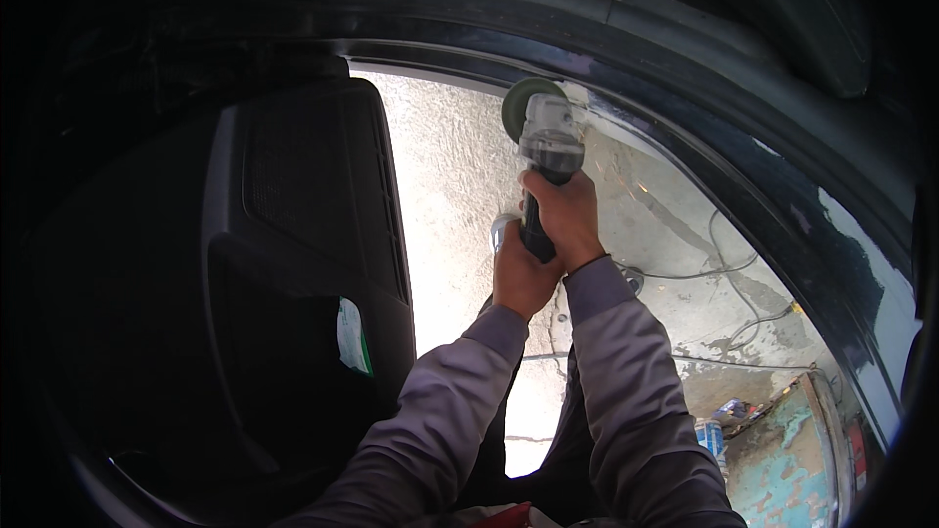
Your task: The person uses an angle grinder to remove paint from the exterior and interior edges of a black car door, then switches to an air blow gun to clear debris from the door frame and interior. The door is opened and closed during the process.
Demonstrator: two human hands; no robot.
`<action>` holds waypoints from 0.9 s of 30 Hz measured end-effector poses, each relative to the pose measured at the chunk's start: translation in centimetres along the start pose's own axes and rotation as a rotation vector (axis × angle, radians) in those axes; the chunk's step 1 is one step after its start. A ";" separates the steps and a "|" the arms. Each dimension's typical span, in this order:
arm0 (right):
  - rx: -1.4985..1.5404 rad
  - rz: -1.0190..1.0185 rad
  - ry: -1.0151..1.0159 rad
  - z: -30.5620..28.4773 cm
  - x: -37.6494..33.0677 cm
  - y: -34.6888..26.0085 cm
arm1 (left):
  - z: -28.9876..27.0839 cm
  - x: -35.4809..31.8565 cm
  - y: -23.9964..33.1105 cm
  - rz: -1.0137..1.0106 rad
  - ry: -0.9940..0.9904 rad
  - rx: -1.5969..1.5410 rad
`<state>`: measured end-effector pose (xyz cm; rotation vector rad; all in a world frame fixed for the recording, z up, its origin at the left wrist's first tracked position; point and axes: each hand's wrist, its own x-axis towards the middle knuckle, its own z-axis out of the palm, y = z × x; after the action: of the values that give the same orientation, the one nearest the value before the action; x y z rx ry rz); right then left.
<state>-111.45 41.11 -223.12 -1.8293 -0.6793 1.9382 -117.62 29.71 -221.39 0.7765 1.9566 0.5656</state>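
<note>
Both of my hands grip an angle grinder (554,147) with a dusty grey head and a dark body. My right hand (570,215) is wrapped round the body just behind the head. Lower down, my left hand (522,274) closes round the rear end of the handle. The grinder's round greenish disc (523,106) meets the lower edge of a dark car body sill (489,61), beside a pale, bare patch (606,125). A few orange sparks show to the right of the grinder. The exact contact point of the disc is partly hidden.
An open black car door panel (313,171) fills the left side, with a white and green packet (353,337) in its pocket. Grey cables (729,274) lie across the stained concrete floor (650,225). At lower right are a blue-white can (710,438) and a worn turquoise board (782,469).
</note>
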 end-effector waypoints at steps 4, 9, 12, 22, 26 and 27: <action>-0.122 -0.046 0.024 0.0 -0.1 -0.8 | 0.2 0.1 -0.5 0.017 -0.015 -0.082; -0.266 -0.056 0.048 0.4 -0.9 -1.2 | 0.4 -0.4 -1.7 0.030 -0.011 -0.132; -0.360 -0.068 0.076 0.9 -1.6 -1.1 | 0.3 -0.9 -2.5 -0.021 -0.019 -0.115; -0.299 -0.072 0.088 -0.5 -1.8 0.6 | 0.5 -1.8 -1.5 -0.006 -0.029 -0.080; -0.270 -0.110 0.127 -1.1 -1.7 1.6 | 1.0 -2.0 -1.7 -0.005 -0.066 -0.088; -0.269 -0.098 0.114 -1.2 -1.7 1.7 | 1.1 -2.0 -1.9 -0.001 -0.079 -0.075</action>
<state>-110.01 38.88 -222.80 -2.0035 -1.0127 1.7342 -116.47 27.10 -221.96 0.7400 1.8523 0.5958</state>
